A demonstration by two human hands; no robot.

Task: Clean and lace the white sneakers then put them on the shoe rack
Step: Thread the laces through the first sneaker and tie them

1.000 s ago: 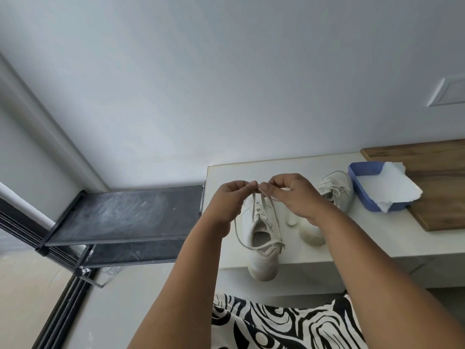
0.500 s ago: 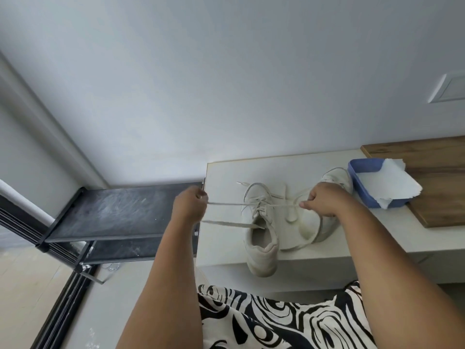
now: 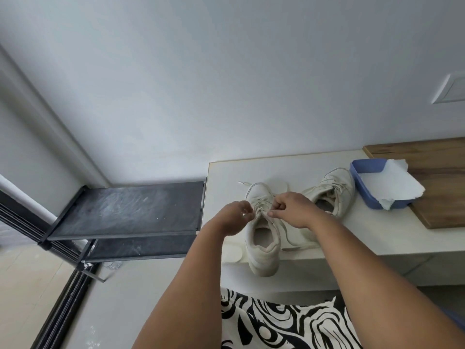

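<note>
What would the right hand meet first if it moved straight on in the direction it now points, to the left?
Most likely the left hand, which pinches the lace just across the near sneaker's tongue from the right hand. Only the knotted lace lies between them, though depth is unclear.

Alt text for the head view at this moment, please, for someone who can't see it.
Both hands, left hand and right hand, pinch the laces over the tongue of a white sneaker whose heel overhangs a white ledge. The second sneaker lies tipped beside a blue tray holding paper. A black shoe rack stands left.
</note>
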